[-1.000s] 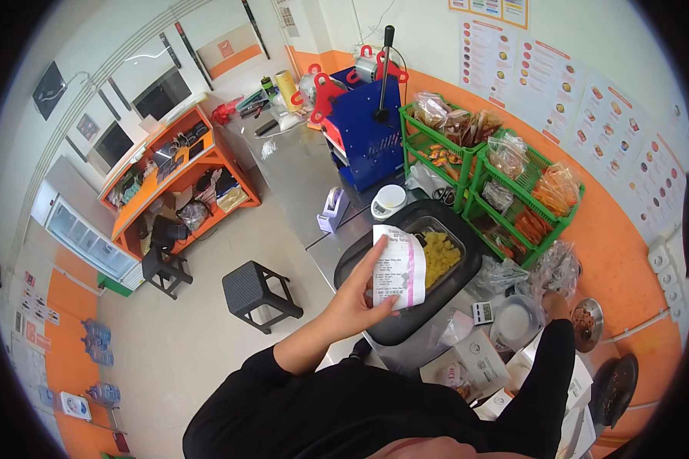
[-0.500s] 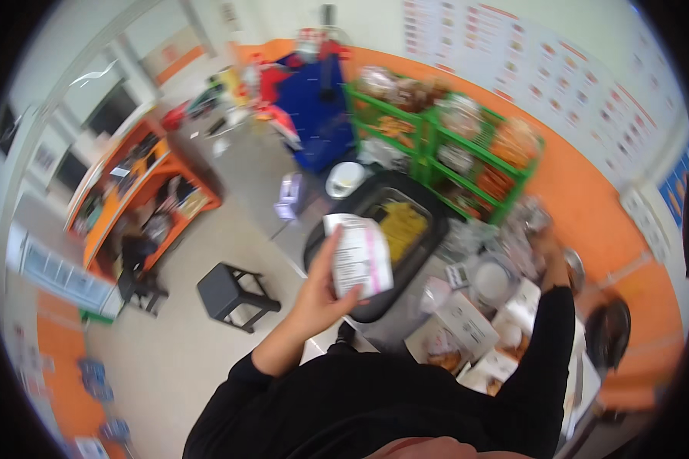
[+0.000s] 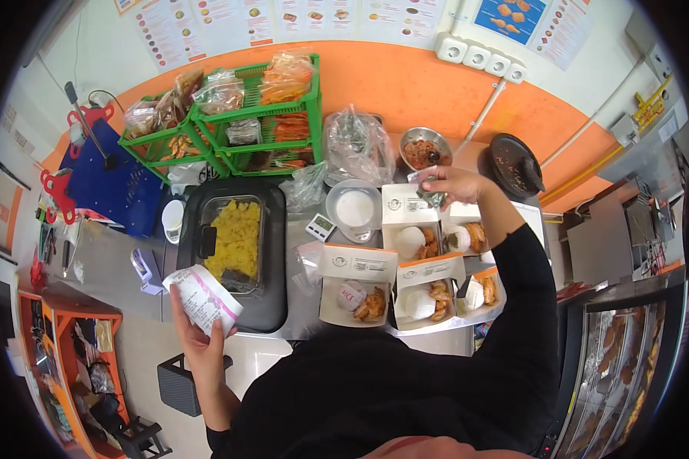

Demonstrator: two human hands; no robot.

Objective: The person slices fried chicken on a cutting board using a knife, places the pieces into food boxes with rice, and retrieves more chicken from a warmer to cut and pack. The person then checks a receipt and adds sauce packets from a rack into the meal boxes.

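My left hand [image 3: 199,352] pinches a printed paper receipt [image 3: 204,297] with a pink stripe, between thumb and fingers. It is held up in front of the table, left of my body. Over the back of the food boxes, my right hand [image 3: 455,183] is closed on a small clear plastic packet [image 3: 429,193] with dark green contents. Below it stand several open white takeaway boxes [image 3: 344,264], each with a round white mound of rice [image 3: 419,303] and browned fried pieces [image 3: 371,304]. The mound in the front left box is wrapped in printed paper.
A black container [image 3: 275,229] with yellow food [image 3: 233,237] stands at the left. Behind are green crates [image 3: 314,126] of bagged food, plastic bags [image 3: 357,145], a round clear tub [image 3: 335,203] and a metal bowl [image 3: 425,141]. A stone mortar [image 3: 517,164] stands at back right.
The view has swung right, toward the table. My right hand has moved from beside the plastic bags to above the boxes, and a small packet now shows in it. My left hand still holds the receipt.
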